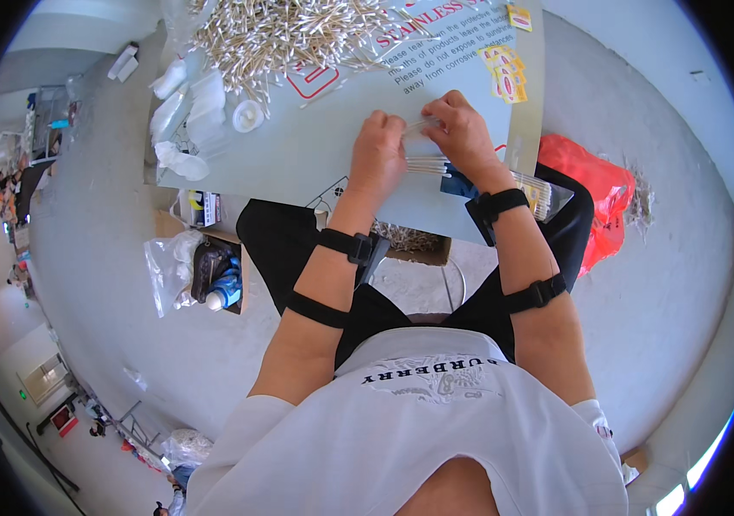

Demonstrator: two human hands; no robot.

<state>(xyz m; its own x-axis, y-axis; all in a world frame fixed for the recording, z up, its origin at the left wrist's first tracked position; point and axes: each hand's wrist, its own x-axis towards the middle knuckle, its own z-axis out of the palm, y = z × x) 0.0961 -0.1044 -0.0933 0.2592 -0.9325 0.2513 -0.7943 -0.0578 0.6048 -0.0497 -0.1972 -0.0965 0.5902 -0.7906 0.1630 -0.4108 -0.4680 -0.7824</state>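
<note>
Pretty clearly a workshop: big heap of swabs (289,34) on the worktop (298,163) around 11 o'clock, grey floor (109,301), people (10,193) around 9.

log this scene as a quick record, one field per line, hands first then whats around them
left hand: pinching clear plastic
right hand: pinching the plastic's other side
near hands: small row of swabs
table, far side: swab heap
table, far right: yellow labels
right of table: red bag
</note>
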